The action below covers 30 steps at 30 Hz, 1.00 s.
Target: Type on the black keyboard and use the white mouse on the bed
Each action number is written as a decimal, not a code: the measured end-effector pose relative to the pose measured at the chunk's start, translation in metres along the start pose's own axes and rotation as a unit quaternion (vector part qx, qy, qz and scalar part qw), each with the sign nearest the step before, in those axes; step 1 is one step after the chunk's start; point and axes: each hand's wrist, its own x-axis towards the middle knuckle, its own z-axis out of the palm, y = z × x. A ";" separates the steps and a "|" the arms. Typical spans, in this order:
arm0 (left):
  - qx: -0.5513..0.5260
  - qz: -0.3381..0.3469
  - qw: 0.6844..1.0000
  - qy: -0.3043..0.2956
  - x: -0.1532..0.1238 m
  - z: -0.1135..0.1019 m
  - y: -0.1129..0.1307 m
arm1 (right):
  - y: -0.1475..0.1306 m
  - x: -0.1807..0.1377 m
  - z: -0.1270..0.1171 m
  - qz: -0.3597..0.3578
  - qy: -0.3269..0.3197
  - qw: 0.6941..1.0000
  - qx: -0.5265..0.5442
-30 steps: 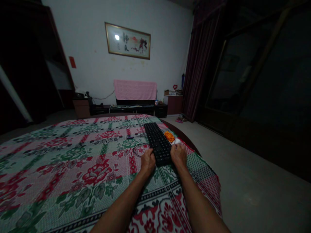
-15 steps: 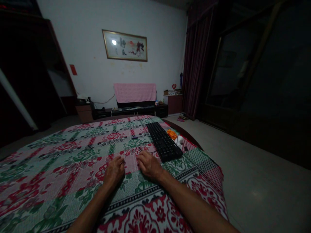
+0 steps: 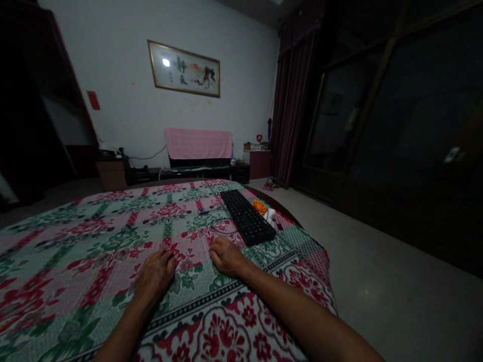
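Note:
My left hand (image 3: 156, 271) rests on the flowered tablecloth (image 3: 124, 241), palm down, with its fingers curled in and nothing visible in them. To its right, my right hand (image 3: 228, 257) lies on the same cloth, fingers also bent together and holding nothing that shows. The undersides of both hands are hidden. Just beyond my right hand, a black keyboard (image 3: 247, 216) lies at a slant, apart from the fingers. A thin dark cable (image 3: 219, 231) loops over the cloth beside it, and a small purple piece (image 3: 204, 212) lies left of the keyboard.
An orange bundle (image 3: 259, 206) and a white object (image 3: 270, 216) lie along the keyboard's right side, near the table edge. Past the table stand a low black cabinet (image 3: 239, 173) and a pink cloth (image 3: 199, 143) draped over something. Pale floor (image 3: 362, 261) stretches to the right.
The camera view has turned a little to the right, so the room sits further left. My hands have moved farther apart, the left one shifting left; both remain on the cloth.

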 end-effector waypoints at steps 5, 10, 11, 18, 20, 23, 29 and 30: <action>-0.010 0.003 1.000 -0.008 0.000 -0.004 0.002 | 0.002 -0.001 0.003 -0.001 -0.002 1.000 -0.006; -0.018 -0.006 1.000 -0.010 0.000 -0.007 0.004 | 0.004 0.000 0.005 0.012 -0.002 1.000 0.003; -0.021 -0.004 1.000 -0.011 0.000 -0.007 0.004 | 0.004 0.000 0.005 0.013 -0.001 1.000 0.001; -0.040 -0.014 0.999 -0.016 0.001 -0.009 0.004 | 0.005 0.001 0.007 0.015 0.015 1.000 -0.001; -0.046 -0.018 0.999 -0.017 0.001 -0.010 0.005 | 0.005 0.001 0.006 0.022 0.020 1.000 0.006; -0.040 -0.010 0.999 -0.019 0.001 -0.011 0.006 | 0.004 0.002 0.005 0.031 0.024 0.999 0.019; -0.015 -0.007 1.000 -0.013 0.002 -0.009 0.005 | 0.002 0.003 0.002 0.030 0.018 0.999 0.032; -0.015 -0.007 1.000 -0.012 0.002 -0.008 0.004 | 0.002 0.003 0.002 0.028 0.018 0.999 0.034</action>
